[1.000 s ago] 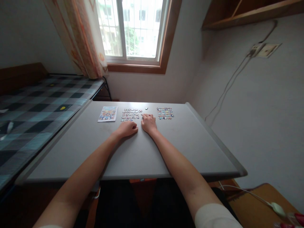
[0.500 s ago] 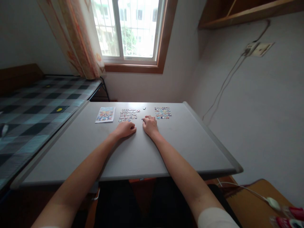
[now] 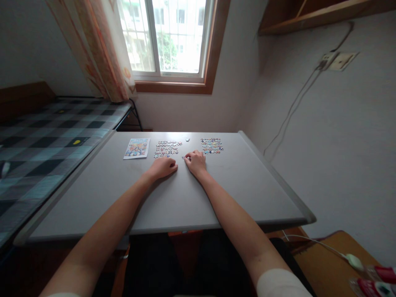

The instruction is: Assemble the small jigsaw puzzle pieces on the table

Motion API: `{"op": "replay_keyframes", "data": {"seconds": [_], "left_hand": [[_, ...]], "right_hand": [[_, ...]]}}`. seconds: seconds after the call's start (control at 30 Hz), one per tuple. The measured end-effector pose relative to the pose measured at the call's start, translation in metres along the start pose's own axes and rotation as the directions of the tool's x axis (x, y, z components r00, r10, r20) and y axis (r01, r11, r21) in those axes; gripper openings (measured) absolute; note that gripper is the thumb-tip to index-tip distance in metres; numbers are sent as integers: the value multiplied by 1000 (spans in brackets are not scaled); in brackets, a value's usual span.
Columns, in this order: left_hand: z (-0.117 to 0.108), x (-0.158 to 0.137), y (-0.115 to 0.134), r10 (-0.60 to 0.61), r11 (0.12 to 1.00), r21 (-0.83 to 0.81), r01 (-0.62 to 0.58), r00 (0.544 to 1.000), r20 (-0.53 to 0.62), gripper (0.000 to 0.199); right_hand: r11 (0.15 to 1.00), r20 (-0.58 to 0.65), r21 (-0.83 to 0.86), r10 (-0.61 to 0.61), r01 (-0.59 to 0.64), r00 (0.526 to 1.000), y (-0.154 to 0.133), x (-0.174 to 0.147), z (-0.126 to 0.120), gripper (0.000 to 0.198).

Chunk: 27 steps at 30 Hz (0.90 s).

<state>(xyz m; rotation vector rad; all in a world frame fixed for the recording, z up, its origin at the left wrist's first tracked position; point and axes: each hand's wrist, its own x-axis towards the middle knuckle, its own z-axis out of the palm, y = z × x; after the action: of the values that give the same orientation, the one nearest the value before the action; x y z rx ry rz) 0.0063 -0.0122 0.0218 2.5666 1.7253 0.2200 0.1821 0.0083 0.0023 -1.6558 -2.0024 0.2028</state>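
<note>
My right hand (image 3: 195, 162) rests on the table with thumb and fingertips pinched on a small jigsaw puzzle piece (image 3: 183, 158). Just left of it lies my left hand (image 3: 163, 167), curled closed on the tabletop; whatever its fingers may hold is hidden. Beyond the left hand, rows of puzzle pieces (image 3: 167, 149) are laid out, the nearest row partly behind the knuckles. A second group of pieces (image 3: 212, 145) sits past the right hand, to the right. Between the groups, farther back, is a lone small piece (image 3: 187, 140). A colourful picture sheet (image 3: 136, 148) lies flat at the left.
The pale table (image 3: 185, 206) has raised grey edges. A bed with a checked cover (image 3: 93, 115) stands to the left, a window (image 3: 179, 37) ahead. Cables hang from a wall socket (image 3: 340, 61) at right. At lower right is a wooden stool or seat (image 3: 321, 264) with a white cord.
My right hand has shifted slightly left and the puzzle piece at its fingertips with it, nearer the left group. My left hand has stayed in place.
</note>
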Motion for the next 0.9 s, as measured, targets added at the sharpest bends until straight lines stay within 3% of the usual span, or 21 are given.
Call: {"op": "replay_keyframes", "data": {"seconds": [0.27, 0.37, 0.43, 0.5, 0.6, 0.77, 0.9], "left_hand": [[0, -1, 0, 9, 1000, -4, -9, 1000, -11, 39], [0, -1, 0, 19, 1000, -21, -19, 1000, -24, 38], [-1, -1, 0, 26, 999, -46, -27, 999, -35, 38], [-2, -1, 2, 20, 995, -93, -27, 997, -70, 38], [-4, 0, 7, -36, 984, -178, 5, 985, -171, 34], [-7, -2, 15, -100, 981, -188, 53, 962, -252, 30], [-8, -2, 18, -135, 980, -175, 94, 961, -241, 32]], "right_hand": [[991, 0, 125, 43, -43, 999, 4, 2, 0, 13], [962, 17, 274, 16, -20, 1000, 4, 4, 0, 8], [878, 22, 478, -18, 5, 1000, 4, 6, 1, 12], [734, 12, 679, -46, 26, 999, 4, 8, 2, 21], [568, 7, 823, -63, 30, 998, 2, 10, 4, 27], [454, 34, 891, -49, -8, 998, 0, 10, 7, 25], [434, 37, 901, -47, -13, 998, 0, 8, 6, 27]]}}
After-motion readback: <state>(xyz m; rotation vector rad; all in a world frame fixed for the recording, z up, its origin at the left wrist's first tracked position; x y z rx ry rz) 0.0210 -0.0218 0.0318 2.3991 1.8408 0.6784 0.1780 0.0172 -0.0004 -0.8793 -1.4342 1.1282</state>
